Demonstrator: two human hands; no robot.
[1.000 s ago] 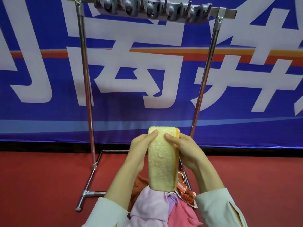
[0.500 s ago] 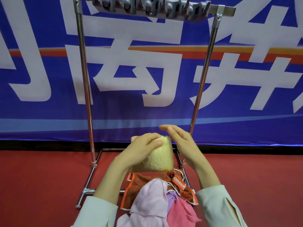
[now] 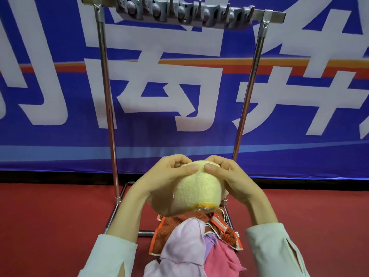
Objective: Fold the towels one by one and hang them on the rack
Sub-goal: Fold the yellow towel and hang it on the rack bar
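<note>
A pale yellow towel [image 3: 191, 192], folded into a thick bundle with an orange edge at its bottom, is held in front of me at mid-height. My left hand [image 3: 165, 176] grips its upper left side, thumb on the near face. My right hand [image 3: 229, 180] grips the upper right side the same way, so both thumbs nearly meet at the top. The metal rack [image 3: 108, 108] stands behind, its top bar carrying a grey strip of hooks [image 3: 183, 12]. Nothing hangs on the hooks.
Below my hands lies a pile of towels: an orange-brown one [image 3: 165, 230], a light pink one [image 3: 185, 244], a lilac one [image 3: 211, 241] and a bright pink one [image 3: 221, 258]. Red carpet [image 3: 50, 226] covers the floor. A blue banner [image 3: 179, 96] hangs behind the rack.
The yellow towel went from a long upright strip to a shorter, thicker bundle. My right hand moved back onto its top, and both hands now grip it together.
</note>
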